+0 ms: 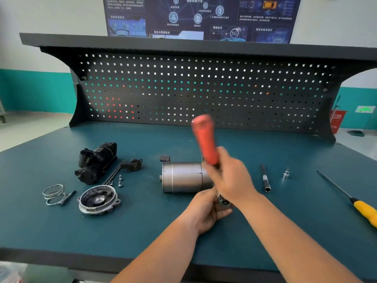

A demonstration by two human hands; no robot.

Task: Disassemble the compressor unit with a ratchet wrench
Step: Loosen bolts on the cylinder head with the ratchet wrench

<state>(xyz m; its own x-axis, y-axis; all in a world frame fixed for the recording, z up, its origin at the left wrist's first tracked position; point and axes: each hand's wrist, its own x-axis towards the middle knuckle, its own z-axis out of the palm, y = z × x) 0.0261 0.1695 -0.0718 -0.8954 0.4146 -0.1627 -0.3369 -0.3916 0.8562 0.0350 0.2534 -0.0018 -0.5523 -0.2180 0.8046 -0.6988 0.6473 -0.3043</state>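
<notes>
A grey metal compressor cylinder (183, 176) lies on its side in the middle of the bench. My right hand (230, 176) grips the lower end of a ratchet wrench with a red handle (205, 137); the handle points up and away and looks blurred. My left hand (206, 209) holds the near right end of the compressor, fingers curled round a metal fitting (223, 201). The wrench head is hidden behind my hands.
Removed parts lie at the left: a black housing (98, 162), a round end cover (99, 200), wire rings (54, 194), long bolts (114, 174). At the right lie an extension bar (265, 178), a small socket (286, 173) and a yellow-handled screwdriver (365, 213). A pegboard (204, 90) backs the bench.
</notes>
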